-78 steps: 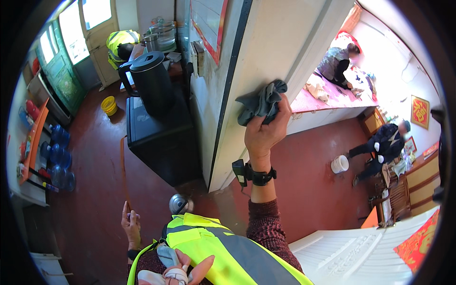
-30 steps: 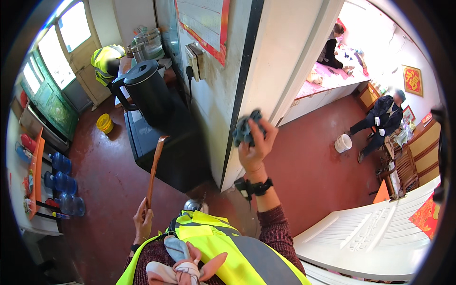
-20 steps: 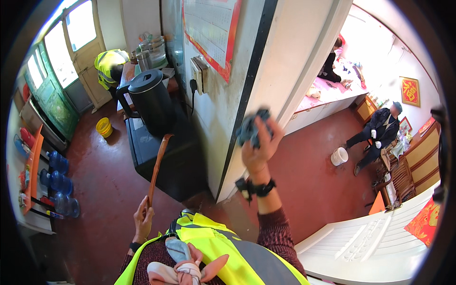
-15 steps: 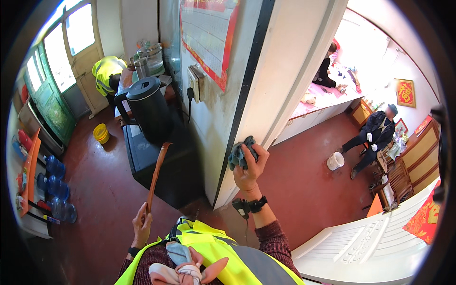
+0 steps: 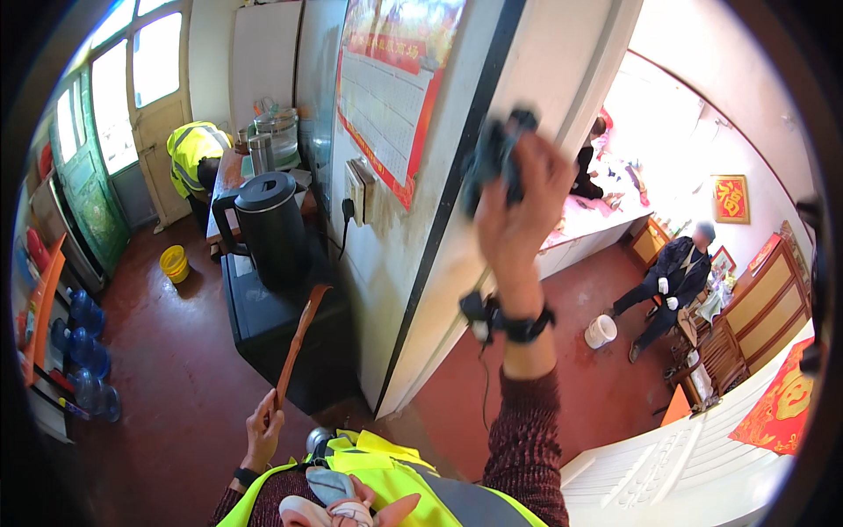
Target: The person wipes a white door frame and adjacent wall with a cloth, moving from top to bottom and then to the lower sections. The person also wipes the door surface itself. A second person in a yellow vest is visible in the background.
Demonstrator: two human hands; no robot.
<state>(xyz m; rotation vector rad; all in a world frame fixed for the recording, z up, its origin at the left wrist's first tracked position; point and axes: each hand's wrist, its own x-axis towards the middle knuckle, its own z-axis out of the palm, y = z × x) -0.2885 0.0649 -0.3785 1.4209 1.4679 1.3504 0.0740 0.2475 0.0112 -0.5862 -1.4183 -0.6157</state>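
Note:
My right hand point(image 5: 518, 198) is raised at the white door frame point(image 5: 536, 53), blurred by motion, closed on a bunched dark grey-green cloth point(image 5: 487, 154) that is at the frame's front face near a dark edge strip. A wristwatch and a small corded device are on that arm. Low at the left, my left hand point(image 5: 263, 426) grips a long, thin wooden stick point(image 5: 299, 334), its curved upper end in front of a black cabinet point(image 5: 277, 342). A black electric kettle point(image 5: 268, 233) stands on that cabinet, left of the wall with a calendar point(image 5: 391, 97) and a socket point(image 5: 358, 191).
A co-worker in a yellow vest point(image 5: 195, 154) bends by a counter near doors, a yellow bucket point(image 5: 175, 263) nearby; water bottles point(image 5: 88, 351) line the left. In the right room one person point(image 5: 587, 176) is on a bed, another point(image 5: 672, 277) sits by a white bucket point(image 5: 601, 331). A white panel door point(image 5: 650, 465) is lower right.
My right hand with the cloth has moved sharply up along the door frame since half a second ago. My left hand and the stick stay low, slightly lower in view.

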